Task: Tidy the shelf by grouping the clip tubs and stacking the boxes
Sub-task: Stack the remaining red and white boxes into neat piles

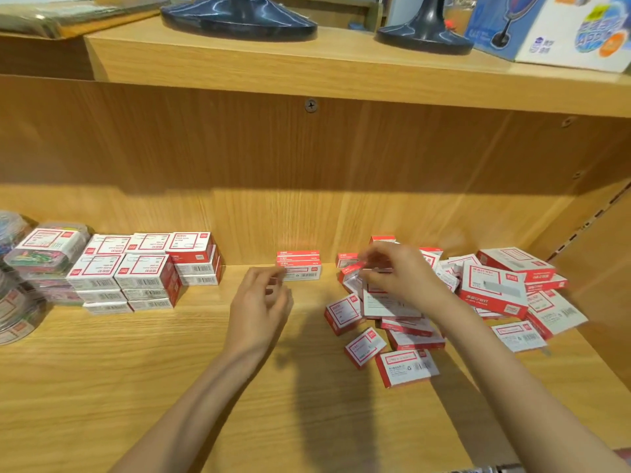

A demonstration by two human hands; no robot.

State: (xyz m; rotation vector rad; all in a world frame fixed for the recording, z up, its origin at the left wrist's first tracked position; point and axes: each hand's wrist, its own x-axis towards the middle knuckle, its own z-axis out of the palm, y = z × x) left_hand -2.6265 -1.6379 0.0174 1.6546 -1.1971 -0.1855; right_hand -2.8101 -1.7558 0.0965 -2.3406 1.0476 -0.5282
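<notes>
Head view: right hand (397, 273) pinching glossy cardboard box (387, 302); left hand (261, 307) loosely curled, empty, over woodgrain shelf (136, 387).

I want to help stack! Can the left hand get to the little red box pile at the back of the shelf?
Probably yes. The left hand is already right beside the small stack of red boxes at the back wall, fingertips nearly on its left end. Nothing lies between them, and the messy heap of boxes sits off to the right.

I see two bare forearms, no sleeves, watch or rings; left hand (260, 303) and right hand (397, 273) ungloved, short plain nails, slightly blurred.
</notes>
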